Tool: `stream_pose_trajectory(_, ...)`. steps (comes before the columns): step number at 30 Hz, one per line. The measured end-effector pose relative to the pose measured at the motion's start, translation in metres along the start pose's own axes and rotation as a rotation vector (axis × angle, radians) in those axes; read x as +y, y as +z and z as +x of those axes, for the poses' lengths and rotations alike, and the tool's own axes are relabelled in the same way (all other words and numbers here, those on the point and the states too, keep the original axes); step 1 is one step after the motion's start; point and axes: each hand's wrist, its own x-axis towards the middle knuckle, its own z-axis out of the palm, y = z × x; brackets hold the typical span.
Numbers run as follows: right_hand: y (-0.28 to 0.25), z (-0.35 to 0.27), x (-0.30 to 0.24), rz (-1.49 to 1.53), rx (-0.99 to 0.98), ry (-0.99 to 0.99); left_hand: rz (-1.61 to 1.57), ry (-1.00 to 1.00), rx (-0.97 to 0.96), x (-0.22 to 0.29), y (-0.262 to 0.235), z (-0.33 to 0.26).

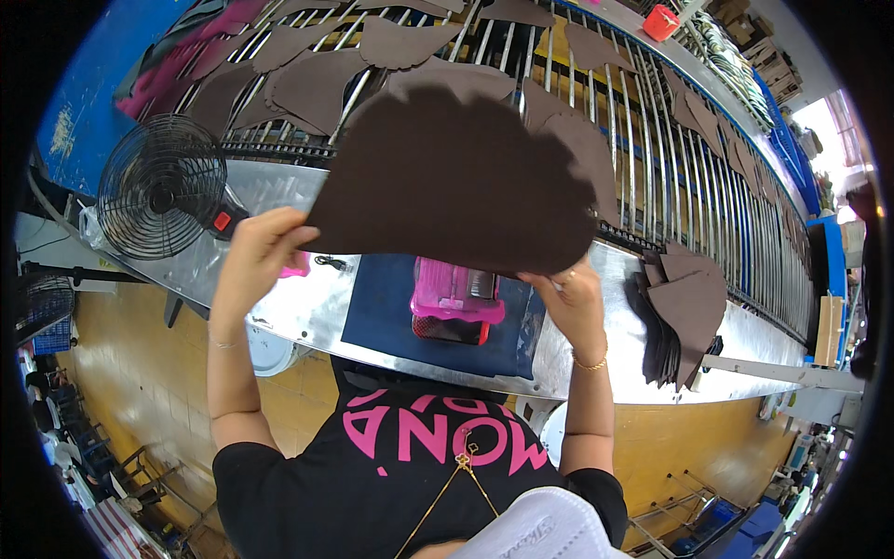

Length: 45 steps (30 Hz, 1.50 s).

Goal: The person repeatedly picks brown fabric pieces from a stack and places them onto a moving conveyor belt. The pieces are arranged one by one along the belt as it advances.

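Note:
A large dark brown cut piece of sheet material [456, 182], scalloped along its far and right edges, is held up in front of me over the metal table. Its left corner is pinched in my left hand [265, 247]. Near the right end of its lower edge, my right hand [570, 293] grips it too. Below it, partly covered, a pink plastic box [456, 296] sits on top of a red and black object [450, 331]. Both rest on a dark blue mat [382, 321].
Beyond the table runs a rack of metal bars [643, 140] bearing several brown pieces [312, 88]. A black fan [163, 186] stands at the left. On the right, a stack of brown pieces [689, 307] lies on the table. A red container [661, 23] is at the far right.

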Motion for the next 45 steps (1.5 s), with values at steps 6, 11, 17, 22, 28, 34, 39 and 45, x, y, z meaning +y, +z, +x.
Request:
stream_pose_trajectory(6,-0.020,-0.086,0.043,-0.030,0.121,0.426,0.289,0.365,-0.145,0.019,0.066,0.038)
stream_pose_trajectory(11,-0.079,-0.135,0.041,-0.173,0.205,0.495,0.354,0.631,-0.258,0.052,0.117,0.061)
stream_pose_trajectory(17,-0.173,-0.150,0.005,-0.292,0.038,0.669,0.372,0.959,-0.344,0.088,0.176,0.103)
stream_pose_trajectory(22,-0.202,-0.112,-0.003,-0.203,0.479,0.720,0.557,1.265,-0.074,0.153,0.196,0.167)
stream_pose_trajectory(28,-0.133,-0.051,0.079,0.353,0.576,0.801,0.572,1.192,0.282,0.196,0.158,0.227)
stream_pose_trajectory(34,0.005,0.031,0.172,1.246,0.784,0.619,0.319,0.963,0.461,0.133,0.078,0.200)
stream_pose_trajectory(39,0.084,0.099,0.217,1.399,0.923,0.671,0.506,0.573,0.357,0.047,0.024,0.138)
stream_pose_trajectory(45,0.105,0.112,0.223,1.426,1.005,0.812,0.478,0.291,0.366,-0.003,0.006,0.103)
